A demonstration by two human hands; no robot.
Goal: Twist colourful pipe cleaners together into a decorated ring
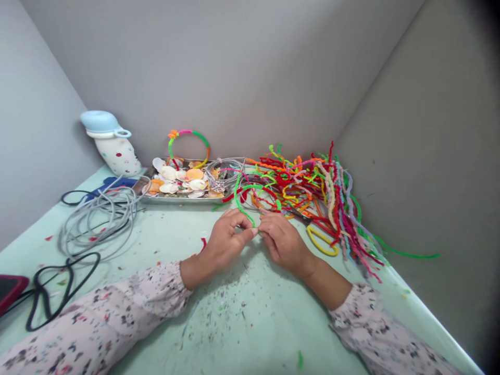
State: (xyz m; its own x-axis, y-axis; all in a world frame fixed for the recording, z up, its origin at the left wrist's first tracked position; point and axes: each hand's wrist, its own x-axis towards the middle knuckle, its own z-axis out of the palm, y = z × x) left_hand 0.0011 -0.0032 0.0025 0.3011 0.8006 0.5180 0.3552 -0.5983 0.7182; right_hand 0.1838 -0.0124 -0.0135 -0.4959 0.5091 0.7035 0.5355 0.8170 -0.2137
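Farthest left of the shell tray (177, 200), at the table's (242, 317) edge, lies a red flat object (10, 289), cut off by the frame, with a black cable (50, 291) looping beside it. Closer to the tray, just left of it, a grey cable (99, 221) lies in a loose coil, seemingly pushed aside to keep the middle free for our hands. Behind the tray's left corner, a white dotted jar with a blue lid (112, 141) stands against the wall.

The tray itself sits at the back, against the wall but within arm's reach. Its raised rim keeps the shells (183, 179) from sliding about. A ring of coloured pipe cleaners (189, 141) leans upright behind it, propped on the wall.

In front of the tray's right end, our left hand (226, 242) pinches the green pipe cleaner (236, 200) between thumb and forefinger. The other fingers are curled under, and the wrist rests on the table, probably for steadiness. The cleaner arcs up from that pinch toward the tray's right corner.

Our right hand (283, 242) meets the left fingertip to fingertip. Its fingers are bunched and nip the same end, so the two grips sit close enough to control the wire.

Right of the tray, the pile of pipe cleaners (316, 185) fans along the side wall, near our right hand. The yellow scissors (322, 240) lie at the pile's near edge.
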